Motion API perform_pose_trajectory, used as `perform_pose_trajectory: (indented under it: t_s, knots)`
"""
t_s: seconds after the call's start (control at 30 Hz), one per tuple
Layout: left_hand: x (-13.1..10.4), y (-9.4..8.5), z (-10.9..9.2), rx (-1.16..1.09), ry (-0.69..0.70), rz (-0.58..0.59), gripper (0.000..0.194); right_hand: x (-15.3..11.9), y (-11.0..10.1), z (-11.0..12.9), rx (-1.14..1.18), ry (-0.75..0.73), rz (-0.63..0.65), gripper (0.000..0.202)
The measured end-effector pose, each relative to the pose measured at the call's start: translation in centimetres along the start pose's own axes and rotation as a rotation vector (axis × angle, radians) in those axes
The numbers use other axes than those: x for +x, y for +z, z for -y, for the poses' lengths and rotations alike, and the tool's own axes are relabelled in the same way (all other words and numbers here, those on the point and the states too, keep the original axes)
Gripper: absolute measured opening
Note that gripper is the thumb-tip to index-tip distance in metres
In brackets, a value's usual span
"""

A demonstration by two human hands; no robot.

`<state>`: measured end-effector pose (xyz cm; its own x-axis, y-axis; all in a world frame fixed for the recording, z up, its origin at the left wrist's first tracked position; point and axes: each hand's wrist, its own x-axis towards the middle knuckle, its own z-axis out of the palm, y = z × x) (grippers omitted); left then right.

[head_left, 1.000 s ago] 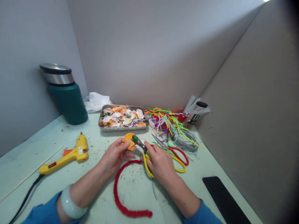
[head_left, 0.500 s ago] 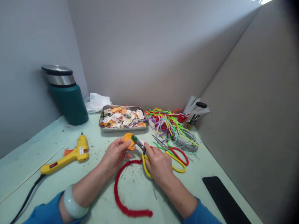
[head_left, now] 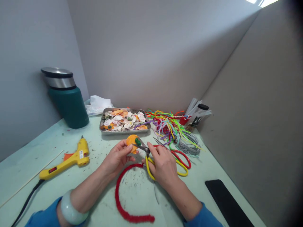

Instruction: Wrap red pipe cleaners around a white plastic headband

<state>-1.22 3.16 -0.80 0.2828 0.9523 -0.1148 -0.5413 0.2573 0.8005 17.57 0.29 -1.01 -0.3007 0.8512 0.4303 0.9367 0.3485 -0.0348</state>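
Observation:
Between the thumb and fingers of my left hand (head_left: 120,155) is an orange shell (head_left: 131,140), with a dark green tuft (head_left: 137,141) on its right side. My right hand (head_left: 163,162) grips yellow-handled scissors (head_left: 148,167). Their blades (head_left: 142,147) are parted and reach to the green tuft, one on each side of it. Below my hands a red fuzzy pipe cleaner (head_left: 118,198) lies curved on the table. A second pair of scissors, with red and yellow handles (head_left: 183,157), lies just beyond my right hand, partly hidden by it.
A metal tray (head_left: 125,133) of shells stands at the back, beside a heap of coloured pipe cleaners (head_left: 170,126). On the left are a yellow glue gun (head_left: 63,164), a thin stick (head_left: 30,179) and a green flask (head_left: 68,107). A black strip (head_left: 229,201) lies at right.
The scissors' blades have opened around the green tuft; earlier they looked closer together. The shell has turned slightly and shifted a little right in my left hand.

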Motion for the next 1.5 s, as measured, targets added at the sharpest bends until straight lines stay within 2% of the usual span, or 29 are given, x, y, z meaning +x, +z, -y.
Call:
perform_pose_trajectory:
  t_s: [0.2, 0.37, 0.87, 1.07, 1.17, 1.4, 1.5]
  knots:
    - [0.0, 0.4, 0.2, 0.063, 0.032, 0.002, 0.015, -0.3, 0.4, 0.1, 0.013, 0.02, -0.006, 0.053]
    - [-0.2, 0.8, 0.4, 0.138, 0.107, -0.055, 0.019, -0.4, 0.6, 0.7, 0.09, 0.079, 0.047, 0.05]
    - [0.0, 0.6, 0.7, 0.204, 0.149, -0.114, 0.026, 0.1, 0.1, 1.5, 0.584, 0.223, 0.159, 0.035]
    - [-0.1, 0.9, 0.5, 0.18, 0.154, -0.118, 0.026, 0.1, 0.3, 1.5, 0.751, 0.267, 0.188, 0.036]
    - [-0.2, 1.1, 0.4, 0.171, 0.159, -0.106, 0.025, 0.1, 0.0, 1.3, 0.692, 0.245, 0.188, 0.037]
    - [-0.1, 0.8, 0.2, 0.148, 0.122, -0.093, 0.02, 0.1, -0.5, 0.9, 0.297, 0.133, 0.139, 0.054]
    - [0.0, 0.8, 0.1, 0.141, 0.111, -0.096, 0.021, 0.0, -0.3, 1.0, 0.185, 0.132, 0.132, 0.054]
